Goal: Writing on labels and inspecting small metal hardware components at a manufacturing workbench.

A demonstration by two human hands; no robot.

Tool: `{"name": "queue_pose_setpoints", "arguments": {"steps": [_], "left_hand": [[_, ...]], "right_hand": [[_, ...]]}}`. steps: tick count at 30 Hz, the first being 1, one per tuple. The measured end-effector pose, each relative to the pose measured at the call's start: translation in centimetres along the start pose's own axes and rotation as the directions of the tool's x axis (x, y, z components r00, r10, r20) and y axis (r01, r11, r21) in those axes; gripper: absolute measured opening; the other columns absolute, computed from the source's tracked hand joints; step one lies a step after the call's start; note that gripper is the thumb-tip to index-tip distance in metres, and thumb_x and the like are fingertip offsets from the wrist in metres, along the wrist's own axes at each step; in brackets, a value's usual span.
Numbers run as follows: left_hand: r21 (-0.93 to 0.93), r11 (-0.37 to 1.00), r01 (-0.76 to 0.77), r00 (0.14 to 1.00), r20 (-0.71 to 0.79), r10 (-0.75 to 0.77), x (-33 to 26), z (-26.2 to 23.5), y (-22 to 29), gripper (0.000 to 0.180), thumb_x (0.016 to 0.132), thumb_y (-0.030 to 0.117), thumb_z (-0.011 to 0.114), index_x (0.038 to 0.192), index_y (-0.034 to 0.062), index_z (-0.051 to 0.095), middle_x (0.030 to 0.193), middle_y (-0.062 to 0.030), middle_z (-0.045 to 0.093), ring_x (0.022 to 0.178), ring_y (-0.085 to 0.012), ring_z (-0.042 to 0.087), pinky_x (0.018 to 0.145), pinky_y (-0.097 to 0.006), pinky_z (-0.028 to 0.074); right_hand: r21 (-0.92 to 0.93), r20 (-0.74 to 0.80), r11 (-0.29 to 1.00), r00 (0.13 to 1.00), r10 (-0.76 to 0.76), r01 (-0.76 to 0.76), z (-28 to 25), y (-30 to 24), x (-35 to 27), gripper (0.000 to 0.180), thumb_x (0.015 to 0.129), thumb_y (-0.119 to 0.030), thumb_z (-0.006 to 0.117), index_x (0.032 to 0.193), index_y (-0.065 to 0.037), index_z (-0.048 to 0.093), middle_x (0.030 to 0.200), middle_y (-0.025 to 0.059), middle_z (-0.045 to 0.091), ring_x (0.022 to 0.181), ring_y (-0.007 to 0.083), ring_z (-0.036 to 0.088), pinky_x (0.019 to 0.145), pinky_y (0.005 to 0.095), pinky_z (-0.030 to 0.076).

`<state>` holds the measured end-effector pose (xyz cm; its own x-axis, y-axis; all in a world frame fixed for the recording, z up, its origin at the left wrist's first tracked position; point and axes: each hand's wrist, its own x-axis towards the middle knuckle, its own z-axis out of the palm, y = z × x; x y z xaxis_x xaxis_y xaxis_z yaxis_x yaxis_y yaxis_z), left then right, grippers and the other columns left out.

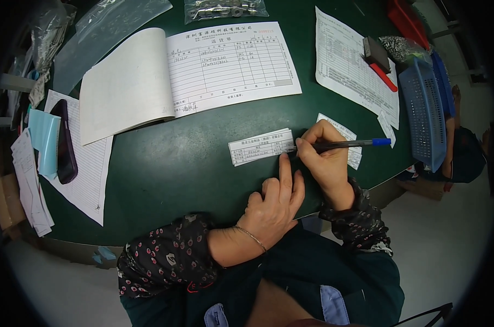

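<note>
Head view: I see the right hand [327, 162] holding a pen [348, 144].
Left hand [271, 207] (loosely spread) touches a printed slip [258, 147].

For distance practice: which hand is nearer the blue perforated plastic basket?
Right. The right hand sits left of the basket; the left hand is farther left and lower in the picture.

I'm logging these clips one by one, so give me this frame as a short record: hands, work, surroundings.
Left hand: open, index fingertip at the lower edge of the slips
Right hand: gripping a pen
Pen tip: at the slips' right end; contact too small to tell
Surface: dark green table
Beyond the slips: open booklet, partly filled in
Far left: phone on paper
Far right: blue basket
</note>
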<state>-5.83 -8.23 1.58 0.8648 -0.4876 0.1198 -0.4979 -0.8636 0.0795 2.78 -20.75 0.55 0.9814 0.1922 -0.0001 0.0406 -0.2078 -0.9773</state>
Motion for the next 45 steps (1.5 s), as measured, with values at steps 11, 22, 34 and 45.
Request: {"name": "queue_pose_setpoints", "arguments": {"steps": [11, 22, 34, 45], "left_hand": [[0.022, 0.999, -0.026, 1.000, 0.018, 0.025, 0.10, 0.02, -0.10, 0.077, 0.056, 0.058, 0.064, 0.113, 0.0076, 0.050, 0.121, -0.0268, 0.044, 0.068, -0.0139, 0.041, 0.041, -0.019, 0.027], [0.041, 0.998, -0.043, 0.999, 0.020, 0.042, 0.10, 0.08, -0.14, 0.078, 0.058, 0.059, 0.062, 0.113, 0.0065, 0.050, 0.120, -0.0271, 0.045, 0.067, -0.0136, 0.041, 0.040, -0.019, 0.028], [0.051, 0.998, -0.045, 0.999, 0.023, 0.044, 0.17, -0.03, -0.16, 0.078, 0.058, 0.060, 0.061, 0.113, 0.0064, 0.050, 0.119, -0.0278, 0.045, 0.067, -0.0138, 0.041, 0.040, -0.019, 0.028], [0.042, 0.998, -0.051, 0.999, 0.012, 0.051, 0.13, 0.08, -0.22, 0.076, 0.059, 0.059, 0.061, 0.113, 0.0063, 0.050, 0.119, -0.0279, 0.045, 0.067, -0.0140, 0.041, 0.040, -0.019, 0.027]], "right_hand": [[-0.095, 0.043, 0.995, 0.999, 0.008, -0.004, 0.32, -0.51, 0.10, 0.019, 0.073, -0.002, 0.060, 0.063, -0.004, 0.045, 0.054, -0.0044, 0.042, 0.049, 0.0002, 0.034, 0.042, 0.0180, 0.024], [-0.108, 0.064, 0.994, 0.998, 0.000, 0.007, 0.43, -0.57, 0.08, 0.018, 0.074, -0.002, 0.060, 0.064, -0.003, 0.044, 0.056, -0.0035, 0.043, 0.051, 0.0005, 0.036, 0.043, 0.0176, 0.027], [-0.121, 0.062, 0.993, 0.998, 0.014, -0.006, 0.34, -0.53, 0.03, 0.018, 0.073, -0.002, 0.059, 0.063, -0.003, 0.044, 0.056, -0.0035, 0.043, 0.051, 0.0007, 0.035, 0.043, 0.0178, 0.027], [-0.114, 0.054, 0.993, 0.998, 0.017, -0.011, 0.30, -0.40, 0.07, 0.018, 0.073, -0.003, 0.060, 0.063, -0.004, 0.045, 0.055, -0.0042, 0.042, 0.051, 0.0005, 0.034, 0.043, 0.0178, 0.025]]}}
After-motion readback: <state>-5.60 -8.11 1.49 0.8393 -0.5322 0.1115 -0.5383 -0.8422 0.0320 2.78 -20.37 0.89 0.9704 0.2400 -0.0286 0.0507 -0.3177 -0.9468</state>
